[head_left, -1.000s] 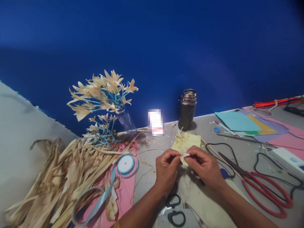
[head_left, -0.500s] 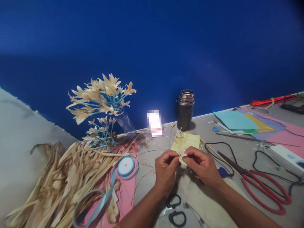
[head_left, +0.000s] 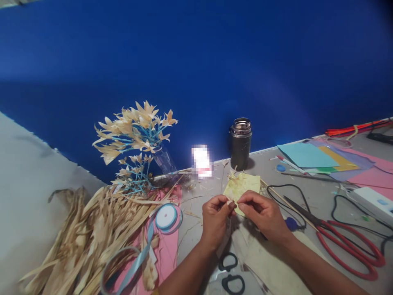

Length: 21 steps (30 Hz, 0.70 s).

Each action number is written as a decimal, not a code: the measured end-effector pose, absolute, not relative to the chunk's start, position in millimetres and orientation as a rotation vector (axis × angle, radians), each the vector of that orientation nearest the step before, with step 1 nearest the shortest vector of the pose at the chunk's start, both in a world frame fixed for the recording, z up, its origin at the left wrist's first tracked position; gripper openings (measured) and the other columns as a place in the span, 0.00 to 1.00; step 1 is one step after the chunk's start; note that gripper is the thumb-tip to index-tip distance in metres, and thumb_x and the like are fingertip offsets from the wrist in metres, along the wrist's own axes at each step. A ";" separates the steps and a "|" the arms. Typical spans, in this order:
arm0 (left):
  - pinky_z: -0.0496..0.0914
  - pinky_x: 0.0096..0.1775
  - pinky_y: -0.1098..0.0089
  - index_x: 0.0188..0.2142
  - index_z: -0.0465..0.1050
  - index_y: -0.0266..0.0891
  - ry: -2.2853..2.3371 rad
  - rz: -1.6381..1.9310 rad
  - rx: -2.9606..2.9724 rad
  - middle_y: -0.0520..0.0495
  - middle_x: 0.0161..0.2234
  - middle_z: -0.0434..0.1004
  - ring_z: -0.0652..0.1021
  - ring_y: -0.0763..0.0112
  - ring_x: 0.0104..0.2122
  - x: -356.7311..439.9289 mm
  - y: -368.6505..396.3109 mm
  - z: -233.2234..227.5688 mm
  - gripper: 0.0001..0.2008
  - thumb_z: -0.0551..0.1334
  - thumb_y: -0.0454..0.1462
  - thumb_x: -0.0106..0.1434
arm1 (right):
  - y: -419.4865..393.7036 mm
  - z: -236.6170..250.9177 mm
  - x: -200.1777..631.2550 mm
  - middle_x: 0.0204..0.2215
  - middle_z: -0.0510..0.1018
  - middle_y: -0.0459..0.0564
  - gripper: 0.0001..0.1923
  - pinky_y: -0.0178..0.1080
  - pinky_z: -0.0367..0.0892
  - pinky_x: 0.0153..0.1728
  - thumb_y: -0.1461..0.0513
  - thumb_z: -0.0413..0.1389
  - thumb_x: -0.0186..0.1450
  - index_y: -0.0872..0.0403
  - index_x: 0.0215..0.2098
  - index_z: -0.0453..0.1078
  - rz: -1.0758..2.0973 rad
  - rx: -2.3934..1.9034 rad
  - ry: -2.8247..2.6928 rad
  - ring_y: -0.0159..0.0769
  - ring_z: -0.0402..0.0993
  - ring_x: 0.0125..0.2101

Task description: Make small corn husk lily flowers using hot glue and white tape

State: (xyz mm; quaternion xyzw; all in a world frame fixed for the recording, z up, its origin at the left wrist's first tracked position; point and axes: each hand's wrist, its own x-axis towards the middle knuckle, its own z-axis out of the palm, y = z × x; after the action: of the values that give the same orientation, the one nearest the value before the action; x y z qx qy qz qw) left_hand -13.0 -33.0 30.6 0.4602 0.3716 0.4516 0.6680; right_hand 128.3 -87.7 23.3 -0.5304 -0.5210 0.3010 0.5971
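My left hand (head_left: pixel 215 218) and my right hand (head_left: pixel 260 214) meet fingertip to fingertip over the grey table, pinching a small pale piece of dried husk (head_left: pixel 232 202) between them. Just behind the fingers lies a yellow paper square (head_left: pixel 244 184) with husk scraps on it. Below my wrists lie black-handled scissors (head_left: pixel 229 271) and pale husk sheets (head_left: pixel 270 266).
A heap of dried husks (head_left: pixel 82 233) on pink paper fills the left, with blue ribbon and its spool (head_left: pixel 166 216). Husk flowers on blue stems (head_left: pixel 135 139) stand in a glass. A steel flask (head_left: pixel 240 143), red scissors (head_left: pixel 346 241), coloured papers (head_left: pixel 325 157), cables and a power strip (head_left: pixel 373 203) lie right.
My fingertips have closed tighter together on the small husk piece, so less of it shows. The view shifted slightly; everything else on the table stayed put.
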 end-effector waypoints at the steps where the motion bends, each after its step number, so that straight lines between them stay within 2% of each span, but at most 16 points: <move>1: 0.64 0.27 0.74 0.24 0.73 0.37 0.832 1.007 1.016 0.53 0.19 0.74 0.71 0.77 0.20 -13.1 -32.1 29.1 0.17 0.76 0.44 0.48 | -87.6 23.2 128.0 0.27 0.75 0.46 0.08 0.38 0.62 0.27 0.58 0.61 0.65 0.52 0.30 0.77 0.684 -1.236 -1.216 0.35 0.69 0.27; 6: 0.64 0.27 0.74 0.25 0.73 0.36 0.803 0.923 1.009 0.51 0.21 0.75 0.71 0.77 0.20 -13.7 -30.1 24.6 0.18 0.77 0.45 0.48 | -86.9 25.7 130.9 0.28 0.77 0.48 0.08 0.38 0.66 0.29 0.58 0.59 0.67 0.51 0.32 0.77 0.573 -1.267 -1.206 0.37 0.73 0.29; 10: 0.64 0.30 0.72 0.25 0.75 0.36 0.808 0.886 1.239 0.51 0.21 0.74 0.71 0.74 0.22 -14.8 -33.1 24.8 0.10 0.71 0.41 0.54 | -89.6 36.6 137.8 0.33 0.80 0.50 0.09 0.40 0.70 0.34 0.59 0.57 0.70 0.50 0.35 0.78 0.381 -1.244 -1.244 0.40 0.77 0.34; 12: 0.65 0.32 0.71 0.26 0.76 0.37 0.830 0.917 1.428 0.51 0.22 0.74 0.72 0.71 0.25 -15.9 -35.1 24.8 0.06 0.67 0.37 0.57 | -91.7 42.8 140.2 0.32 0.79 0.50 0.08 0.40 0.70 0.35 0.61 0.56 0.69 0.51 0.34 0.77 0.304 -1.236 -1.318 0.39 0.76 0.34; 15: 0.66 0.36 0.70 0.26 0.77 0.39 0.885 0.981 1.640 0.50 0.26 0.77 0.74 0.68 0.30 -17.3 -36.6 23.8 0.06 0.63 0.35 0.59 | -94.1 47.6 141.4 0.30 0.76 0.48 0.07 0.40 0.69 0.35 0.63 0.57 0.68 0.51 0.33 0.76 0.213 -1.272 -1.447 0.38 0.74 0.32; 21: 0.66 0.37 0.69 0.27 0.76 0.40 0.932 1.025 1.787 0.49 0.28 0.77 0.75 0.67 0.31 -18.5 -35.5 18.3 0.08 0.62 0.35 0.62 | -94.1 41.9 141.8 0.31 0.76 0.50 0.06 0.41 0.67 0.37 0.66 0.56 0.67 0.52 0.35 0.74 0.053 -1.358 -1.614 0.40 0.74 0.34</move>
State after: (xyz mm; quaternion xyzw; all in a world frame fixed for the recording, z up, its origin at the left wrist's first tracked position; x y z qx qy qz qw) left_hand -18.5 -35.5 18.3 0.7150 0.3730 0.4100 0.4260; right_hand 141.8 -94.1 41.9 -0.5600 -0.6654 0.0218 0.4931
